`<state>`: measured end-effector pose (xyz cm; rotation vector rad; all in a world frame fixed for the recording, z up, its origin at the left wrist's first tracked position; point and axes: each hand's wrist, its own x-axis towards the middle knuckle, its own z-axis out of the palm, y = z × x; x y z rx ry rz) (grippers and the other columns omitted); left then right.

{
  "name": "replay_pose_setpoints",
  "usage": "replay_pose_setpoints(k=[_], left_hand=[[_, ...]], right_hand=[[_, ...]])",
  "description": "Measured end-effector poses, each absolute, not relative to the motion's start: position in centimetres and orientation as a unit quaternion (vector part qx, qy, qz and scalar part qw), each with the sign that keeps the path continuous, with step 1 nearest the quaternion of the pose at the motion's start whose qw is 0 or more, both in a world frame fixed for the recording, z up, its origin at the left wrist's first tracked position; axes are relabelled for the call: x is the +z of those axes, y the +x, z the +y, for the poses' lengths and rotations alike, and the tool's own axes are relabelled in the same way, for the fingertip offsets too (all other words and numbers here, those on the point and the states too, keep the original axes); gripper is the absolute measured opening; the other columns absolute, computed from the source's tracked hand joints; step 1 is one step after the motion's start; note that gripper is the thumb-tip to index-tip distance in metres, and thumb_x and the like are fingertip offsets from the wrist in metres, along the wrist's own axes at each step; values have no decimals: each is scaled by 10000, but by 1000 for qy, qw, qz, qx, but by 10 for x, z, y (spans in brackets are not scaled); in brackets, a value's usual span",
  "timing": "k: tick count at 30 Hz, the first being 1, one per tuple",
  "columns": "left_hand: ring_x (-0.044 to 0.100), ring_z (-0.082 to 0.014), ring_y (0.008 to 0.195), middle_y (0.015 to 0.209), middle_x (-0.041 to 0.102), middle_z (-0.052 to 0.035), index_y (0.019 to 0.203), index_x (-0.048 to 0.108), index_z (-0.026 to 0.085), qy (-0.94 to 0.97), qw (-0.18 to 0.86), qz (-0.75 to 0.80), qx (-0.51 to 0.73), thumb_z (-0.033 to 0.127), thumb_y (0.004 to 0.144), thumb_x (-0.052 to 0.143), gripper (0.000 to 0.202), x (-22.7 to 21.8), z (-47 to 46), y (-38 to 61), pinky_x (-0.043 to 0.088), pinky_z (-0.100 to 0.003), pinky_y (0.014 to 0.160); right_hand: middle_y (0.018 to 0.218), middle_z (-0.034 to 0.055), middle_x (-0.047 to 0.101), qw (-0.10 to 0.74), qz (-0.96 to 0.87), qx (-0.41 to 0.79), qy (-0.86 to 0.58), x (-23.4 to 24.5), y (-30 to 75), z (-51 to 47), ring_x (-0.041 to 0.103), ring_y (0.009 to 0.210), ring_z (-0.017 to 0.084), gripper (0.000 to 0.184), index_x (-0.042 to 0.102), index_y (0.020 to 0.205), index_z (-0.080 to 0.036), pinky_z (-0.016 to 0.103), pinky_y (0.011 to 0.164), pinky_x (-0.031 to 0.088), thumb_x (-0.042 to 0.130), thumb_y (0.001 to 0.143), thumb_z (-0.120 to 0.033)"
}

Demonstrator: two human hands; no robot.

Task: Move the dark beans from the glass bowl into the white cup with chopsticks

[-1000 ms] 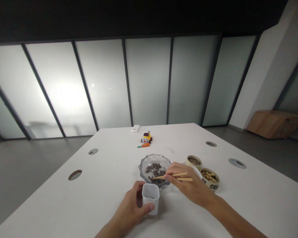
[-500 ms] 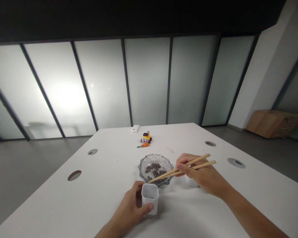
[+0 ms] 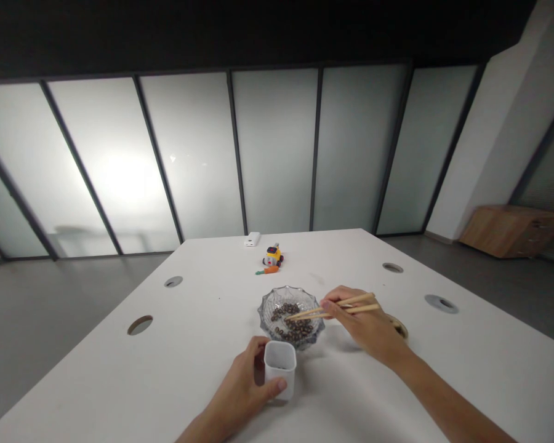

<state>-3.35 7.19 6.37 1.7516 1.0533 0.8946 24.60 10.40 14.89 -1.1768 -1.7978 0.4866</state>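
Note:
My left hand (image 3: 247, 378) is wrapped around a white square-mouthed plastic cup (image 3: 281, 375) standing on the table, thumb on its near side. A few dark bits show low inside the cup. Just beyond it sits a scalloped clear glass bowl (image 3: 264, 307) with many small dark brown beans (image 3: 298, 329). My right hand (image 3: 353, 317), to the right of the bowl, grips a pair of wooden chopsticks (image 3: 351, 304). Their tips reach down among the beans near the bowl's middle. Whether a bean is between the tips I cannot tell.
A yellow toy vehicle (image 3: 272, 255) and an orange toy carrot (image 3: 271, 270) lie beyond the bowl. Farther back is a small white device (image 3: 252, 239). A round, brownish-rimmed object (image 3: 398, 326) is partly hidden behind my right wrist. Round holes open in the white table (image 3: 189, 357).
The chopstick tips have moved from above the cup's far rim, away from me, into the bowl. My right hand has shifted slightly left. My left hand and the cup stay put.

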Motion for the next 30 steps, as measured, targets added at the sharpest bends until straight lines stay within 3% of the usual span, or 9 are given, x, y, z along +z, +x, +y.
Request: replay_pose_setpoints(k=[10, 22, 30], left_hand=[[658, -275, 979, 1110, 751, -98, 1190, 593, 184, 709, 430, 431, 357, 502, 841, 782, 509, 64, 72, -33, 473, -321, 856], [670, -276, 991, 1110, 749, -94, 1225, 576, 190, 713, 437, 414, 359, 581, 872, 785, 567, 57, 74, -35, 478, -318, 857], [689, -280, 1027, 1129, 762, -93, 1212, 579, 188, 701, 451, 419, 360, 441, 845, 788, 493, 60, 74, -34, 477, -317, 882]], right_hand=[[872, 44, 784, 436, -757, 232, -429, 131, 233, 103, 720, 822, 217, 309, 796, 841, -238, 319, 775, 556, 671, 1024, -454], [872, 54, 795, 446, -763, 221, -412, 128, 235, 106, 730, 817, 227, 346, 806, 850, -251, 330, 783, 582, 645, 1036, -495], [813, 67, 768, 493, -706, 268, -433, 155, 249, 104, 743, 781, 237, 407, 779, 779, -234, 333, 726, 624, 707, 952, -595]])
